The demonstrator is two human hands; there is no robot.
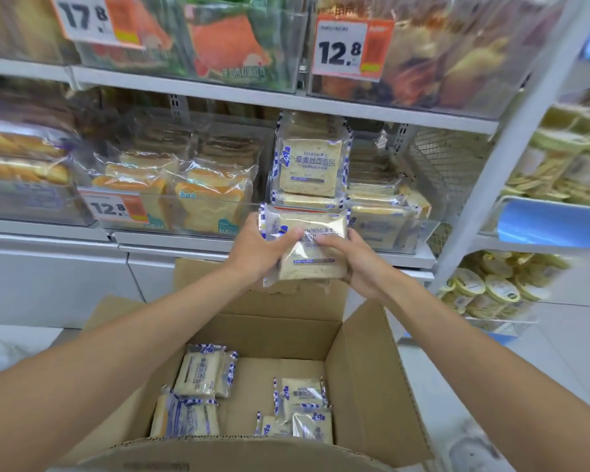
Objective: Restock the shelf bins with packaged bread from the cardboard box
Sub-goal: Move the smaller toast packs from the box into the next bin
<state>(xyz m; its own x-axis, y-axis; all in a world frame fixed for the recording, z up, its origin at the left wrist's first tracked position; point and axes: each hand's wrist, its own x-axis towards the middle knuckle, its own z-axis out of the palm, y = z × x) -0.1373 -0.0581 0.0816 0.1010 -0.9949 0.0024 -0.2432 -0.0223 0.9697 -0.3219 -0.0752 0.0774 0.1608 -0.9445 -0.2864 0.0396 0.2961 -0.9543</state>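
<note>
Now mid-carry to bin point(419, 233), gripping one pack point(312, 265) centre frame in curled fingers point(288, 235) of left hand point(256, 248) and right hand point(353, 258); next, probably clearing its front lip.

**Tight squeeze at the bin front**

That upright pack point(310, 166) blocks the left front corner of the clear bin point(423, 229). There's open room over the flat stack point(375, 199) on the right, under the upper shelf point(355, 109). The cardboard box point(365, 369) is open on top, with a bare strip mid-floor.
</note>
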